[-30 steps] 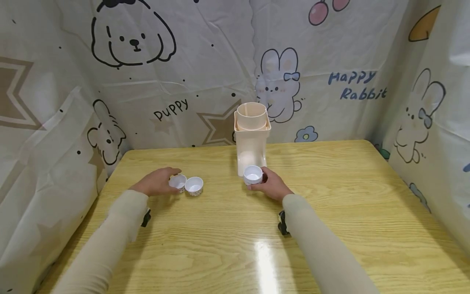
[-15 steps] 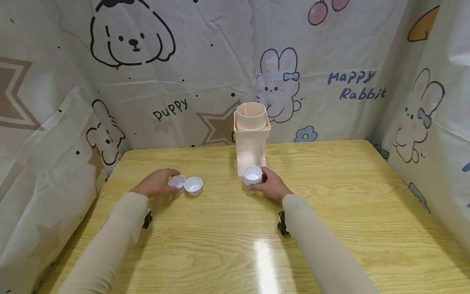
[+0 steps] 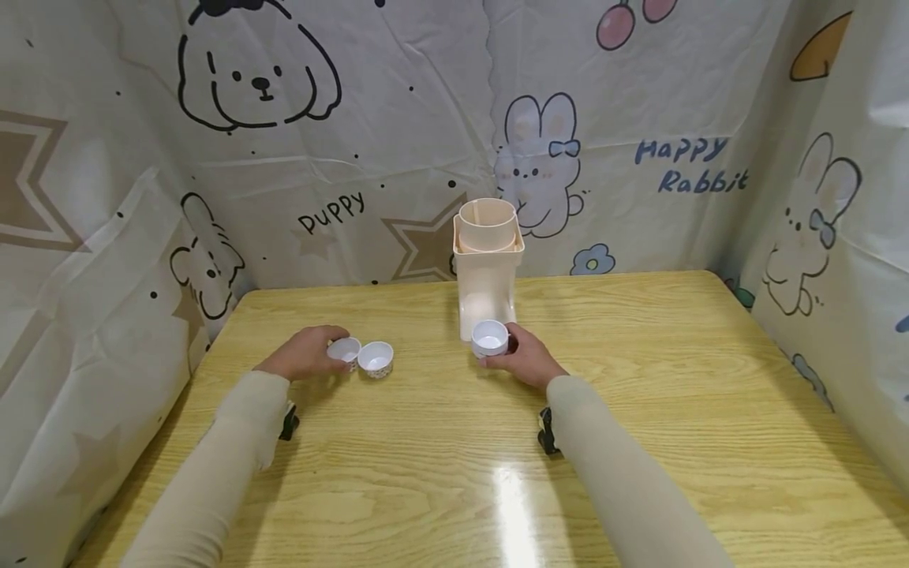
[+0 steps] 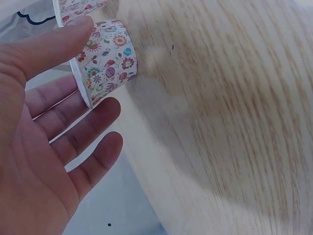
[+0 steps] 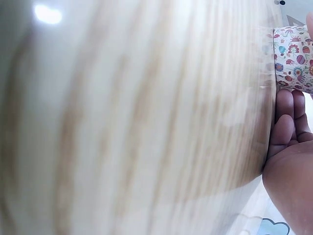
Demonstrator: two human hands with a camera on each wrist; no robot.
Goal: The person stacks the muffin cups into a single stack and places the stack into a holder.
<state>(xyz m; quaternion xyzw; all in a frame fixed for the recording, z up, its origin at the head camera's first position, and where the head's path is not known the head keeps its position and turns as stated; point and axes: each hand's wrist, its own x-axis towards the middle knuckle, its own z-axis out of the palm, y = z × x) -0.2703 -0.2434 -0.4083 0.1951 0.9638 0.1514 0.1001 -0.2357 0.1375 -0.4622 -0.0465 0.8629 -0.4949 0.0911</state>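
Note:
My left hand (image 3: 301, 353) pinches a small white paper cup (image 3: 345, 352) between thumb and fingers at the table's left. In the left wrist view the thumb lies along the cup's floral side (image 4: 111, 61). A second patterned paper cup (image 3: 375, 360) stands right beside it on its right. My right hand (image 3: 529, 360) grips a third paper cup (image 3: 490, 339), upright in front of the pale peach plastic dispenser (image 3: 486, 276). That cup's flowered wall (image 5: 293, 56) appears at the edge of the right wrist view, low at the tabletop. All three cup mouths face up, with white insides.
The dispenser stands near the back edge of the wood-grain table (image 3: 398, 450), a round tube (image 3: 487, 225) set in its square top. A printed cloth (image 3: 412, 102) hangs behind the table and along both sides.

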